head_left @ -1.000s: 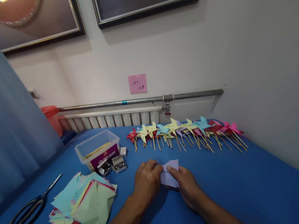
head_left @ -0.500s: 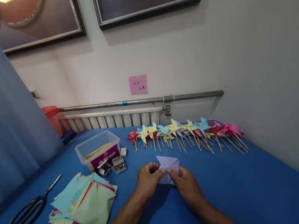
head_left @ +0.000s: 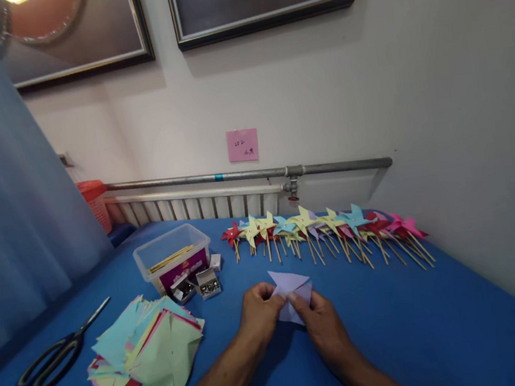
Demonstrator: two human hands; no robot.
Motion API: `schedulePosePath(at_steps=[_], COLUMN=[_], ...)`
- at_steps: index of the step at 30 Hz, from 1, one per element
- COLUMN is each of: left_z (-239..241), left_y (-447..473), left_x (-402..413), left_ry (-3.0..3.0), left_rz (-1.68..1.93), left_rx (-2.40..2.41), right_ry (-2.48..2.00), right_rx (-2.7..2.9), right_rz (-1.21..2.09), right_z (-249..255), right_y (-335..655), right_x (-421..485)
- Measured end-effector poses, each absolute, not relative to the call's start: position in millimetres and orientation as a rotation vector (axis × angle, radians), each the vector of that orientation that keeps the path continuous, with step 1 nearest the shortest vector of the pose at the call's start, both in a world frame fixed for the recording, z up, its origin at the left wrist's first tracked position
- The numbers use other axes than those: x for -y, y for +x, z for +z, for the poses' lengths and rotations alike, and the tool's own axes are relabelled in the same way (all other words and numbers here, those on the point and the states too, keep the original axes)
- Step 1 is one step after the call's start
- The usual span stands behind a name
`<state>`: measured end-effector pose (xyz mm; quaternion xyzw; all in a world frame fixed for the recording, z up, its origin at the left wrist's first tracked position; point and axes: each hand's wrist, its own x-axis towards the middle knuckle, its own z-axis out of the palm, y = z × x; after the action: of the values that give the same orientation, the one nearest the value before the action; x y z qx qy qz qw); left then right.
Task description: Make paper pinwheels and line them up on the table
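A sheet of purple paper, with slits cut in from its corners, is held up between both hands over the blue-covered table. My left hand pinches its left side, thumb near the middle. From the right, my right hand grips the sheet with its thumb pressed close to the centre. The thumb tips nearly meet, and part of the paper is hidden behind the fingers. To the left lies a pile of coloured paper squares, the top ones slit. Two small open boxes of metal pins stand beyond it.
Paper pinwheels on sticks lie in a row at the back right. A clear plastic tub holds thin sticks. Black-handled scissors lie at far left, near a blue curtain. A pipe runs along the wall.
The view has shifted slightly, so everything sits a little further right. Both hands keep their pinch on the purple paper, whose upper flap now stands a bit more apart from the right side.
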<state>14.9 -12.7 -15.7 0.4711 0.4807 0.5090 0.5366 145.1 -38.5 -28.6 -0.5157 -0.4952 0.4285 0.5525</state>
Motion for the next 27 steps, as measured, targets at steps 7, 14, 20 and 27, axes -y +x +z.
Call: schedulePosePath(at_steps=[7, 14, 20, 27], left_z=[-9.3, -13.0, -14.7, -16.3], left_y=[13.6, 16.9, 24.9, 23.5], left_x=[13.9, 15.4, 21.4, 18.0], left_ry=[1.098, 1.099, 1.11, 1.064], left_rz=[1.206, 1.188, 1.153, 1.177], left_rx=[-1.136, -1.149, -1.163, -1.214], right_ry=[-1.16, -1.147, -1.164, -1.205], right_rx=[1.11, 1.038, 0.986, 1.095], right_rz=[1.092, 1.063, 0.99, 0.899], right_z=[-30.7, -27.7, -26.1, -18.6], right_y=[145.1, 145.3, 147.8, 146.6], right_x=[37.0, 34.7, 30.6, 37.0])
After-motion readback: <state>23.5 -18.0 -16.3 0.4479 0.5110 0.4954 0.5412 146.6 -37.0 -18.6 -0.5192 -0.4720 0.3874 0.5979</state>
